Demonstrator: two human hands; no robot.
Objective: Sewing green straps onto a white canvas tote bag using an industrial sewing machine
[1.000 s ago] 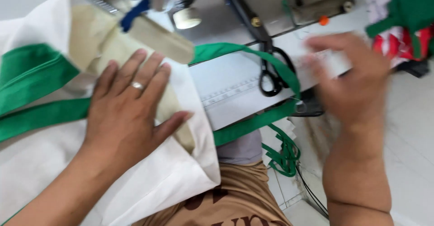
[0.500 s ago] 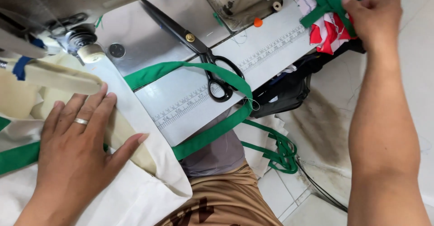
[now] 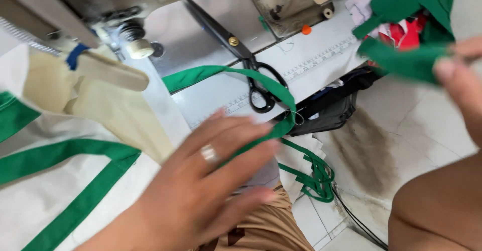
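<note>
My left hand (image 3: 211, 180), a ring on one finger, is blurred and spread open above the white cloth with green bands (image 3: 45, 201). Its fingertips reach the green strap loop (image 3: 226, 73) that curves over the table edge. At the right edge, my right hand (image 3: 464, 75) pinches a green fabric strip (image 3: 401, 60), which hangs below a pile of green and red cloth (image 3: 411, 10). A cream folded piece (image 3: 115, 110) lies under the sewing machine's foot area.
Black-handled scissors (image 3: 251, 75) lie on the white sewing table (image 3: 311, 65), beside the machine body (image 3: 291, 0). A black bag (image 3: 331, 110) sits under the table edge. A tangle of green strap (image 3: 314, 180) hangs above the tiled floor.
My left hand has lifted off the cream and white cloth and moved right toward the green strap. My right hand has drawn a green strip out of the pile, toward me.
</note>
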